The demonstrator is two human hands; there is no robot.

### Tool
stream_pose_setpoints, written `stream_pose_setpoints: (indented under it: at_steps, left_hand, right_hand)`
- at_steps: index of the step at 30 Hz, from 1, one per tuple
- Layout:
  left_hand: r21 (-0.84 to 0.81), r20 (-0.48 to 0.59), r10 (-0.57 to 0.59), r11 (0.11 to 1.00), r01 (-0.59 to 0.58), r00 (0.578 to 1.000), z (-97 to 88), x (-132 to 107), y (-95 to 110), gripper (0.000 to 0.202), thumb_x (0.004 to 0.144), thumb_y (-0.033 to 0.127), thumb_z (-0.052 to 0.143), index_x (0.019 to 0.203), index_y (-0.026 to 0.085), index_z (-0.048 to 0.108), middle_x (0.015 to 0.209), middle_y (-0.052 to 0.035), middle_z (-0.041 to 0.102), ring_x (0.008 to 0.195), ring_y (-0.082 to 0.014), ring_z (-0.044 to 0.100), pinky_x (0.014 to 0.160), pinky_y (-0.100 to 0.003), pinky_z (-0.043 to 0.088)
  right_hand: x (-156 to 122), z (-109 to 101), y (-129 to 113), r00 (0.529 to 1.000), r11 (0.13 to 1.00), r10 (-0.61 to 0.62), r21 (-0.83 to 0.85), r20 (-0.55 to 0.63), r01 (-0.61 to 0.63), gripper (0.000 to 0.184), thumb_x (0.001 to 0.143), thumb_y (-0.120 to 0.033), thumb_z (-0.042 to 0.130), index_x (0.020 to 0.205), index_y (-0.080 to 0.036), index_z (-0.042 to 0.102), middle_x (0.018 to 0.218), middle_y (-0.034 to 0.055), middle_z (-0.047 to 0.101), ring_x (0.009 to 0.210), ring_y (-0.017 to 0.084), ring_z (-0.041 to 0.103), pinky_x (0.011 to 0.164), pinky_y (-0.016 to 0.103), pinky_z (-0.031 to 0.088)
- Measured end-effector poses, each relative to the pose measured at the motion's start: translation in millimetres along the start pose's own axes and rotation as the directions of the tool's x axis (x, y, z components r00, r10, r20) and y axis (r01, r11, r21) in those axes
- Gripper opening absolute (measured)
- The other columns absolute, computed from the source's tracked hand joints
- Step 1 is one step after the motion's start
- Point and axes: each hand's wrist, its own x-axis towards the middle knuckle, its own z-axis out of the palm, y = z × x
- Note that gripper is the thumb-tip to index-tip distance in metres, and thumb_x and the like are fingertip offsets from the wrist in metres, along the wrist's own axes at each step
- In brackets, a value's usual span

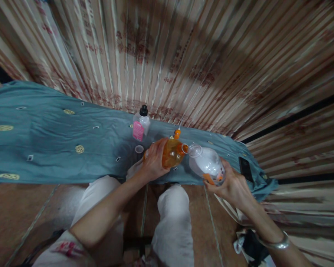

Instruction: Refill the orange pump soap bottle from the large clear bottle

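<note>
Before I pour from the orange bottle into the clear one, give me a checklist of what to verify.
1. Left hand wrapped firmly around the orange bottle: ok.
2. Right hand supporting the clear bottle from below: ok.
3. Orange bottle's neck lined up with the clear bottle's mouth: ok, they appear to meet.
4. Orange cap off and set aside on the cloth: ok.
5. Room left inside the clear bottle: cannot tell.
6. Phone away from possible spills: not ok, it lies on the cloth close to the clear bottle.
</note>
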Motion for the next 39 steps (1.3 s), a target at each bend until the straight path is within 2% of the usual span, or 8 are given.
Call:
stream_pose_setpoints:
  at_steps: [19,24,30,35,39]
  left_hand:
    - [-0.017,0.015,-0.055,0.998,0.055,0.998,-3.0,3.2,5.9,0.113,0.079,0.036,0.093,0.17,0.023,0.028,0.166,-0.0216,0.054,0.153,-0.0429,0.057,0.13,-0.068,0.045]
    - [-0.022,0.017,-0.051,0.998,0.051,0.999,-4.2,3.4,7.5,0.111,0.079,0.033,0.092,0.171,0.022,0.031,0.166,-0.0224,0.055,0.154,-0.0436,0.057,0.13,-0.068,0.047]
    - [-0.029,0.003,-0.039,0.999,0.04,0.999,-4.0,4.0,9.2,0.113,0.079,0.031,0.092,0.172,0.026,0.027,0.166,-0.0218,0.055,0.154,-0.0433,0.057,0.129,-0.07,0.047]
    - [-0.034,0.021,-0.056,0.998,0.057,0.998,-4.7,3.5,8.7,0.112,0.078,0.032,0.092,0.172,0.028,0.03,0.168,-0.0202,0.053,0.155,-0.0434,0.055,0.13,-0.071,0.046]
    - [-0.023,0.022,-0.057,0.998,0.058,0.998,-2.5,3.3,7.0,0.114,0.078,0.034,0.094,0.172,0.024,0.03,0.167,-0.0209,0.053,0.155,-0.044,0.054,0.13,-0.07,0.046]
  right_hand:
    - [3.3,-6.4,-2.3,0.998,1.0,0.011,0.003,0.063,-0.011,0.075,0.082,-0.057,0.071,0.144,-0.016,0.059,0.087,0.008,0.083,0.065,0.031,0.078,0.061,0.038,0.059]
    - [3.0,-6.3,1.7,0.999,1.0,-0.012,-0.007,0.041,0.012,0.075,0.081,-0.057,0.07,0.143,-0.015,0.059,0.088,0.0094,0.083,0.065,0.03,0.078,0.063,0.038,0.06]
    - [2.6,-6.8,2.6,0.999,0.999,-0.023,-0.026,0.042,0.024,0.075,0.082,-0.057,0.07,0.143,-0.015,0.059,0.09,0.0108,0.084,0.068,0.033,0.079,0.063,0.04,0.061]
    - [2.2,-6.1,4.1,0.999,0.999,-0.035,-0.027,0.03,0.036,0.076,0.083,-0.058,0.068,0.145,-0.015,0.058,0.099,0.0148,0.085,0.078,0.035,0.082,0.068,0.042,0.063]
    - [2.2,-6.4,6.1,0.999,0.999,-0.034,-0.025,0.035,0.035,0.075,0.081,-0.058,0.068,0.143,-0.015,0.06,0.1,0.0146,0.085,0.078,0.034,0.082,0.069,0.042,0.063]
